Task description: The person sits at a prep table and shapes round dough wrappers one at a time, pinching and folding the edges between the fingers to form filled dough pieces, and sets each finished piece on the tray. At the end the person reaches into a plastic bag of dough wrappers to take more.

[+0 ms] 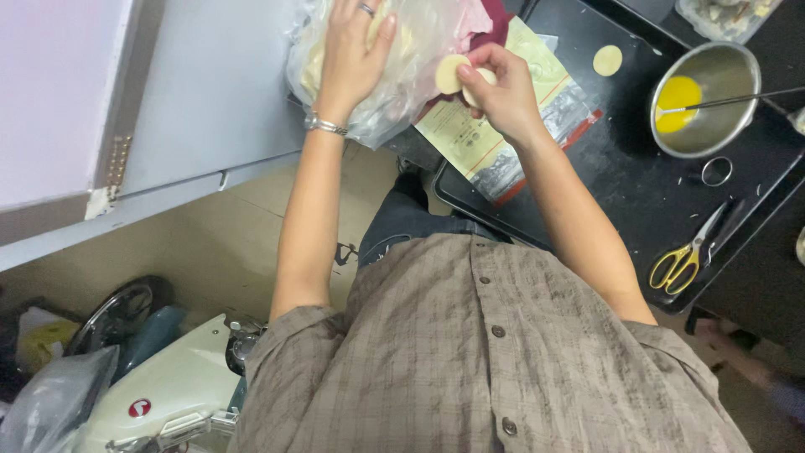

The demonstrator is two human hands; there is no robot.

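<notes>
The left hand (352, 52) lies flat, fingers spread, on one clear plastic bag (402, 75) just beside the black tray (637, 193). The right hand (499, 88) pinches one pale round dough disc (449, 74) between fingertips and thumb, over the tray's near corner beside the bag. On the tray lie a second dough disc (607, 59), one metal bowl (704, 99) of yellow liquid, one metal ring (716, 171), one pair of yellow-handled scissors (688, 256) and one printed packet (503, 126).
</notes>
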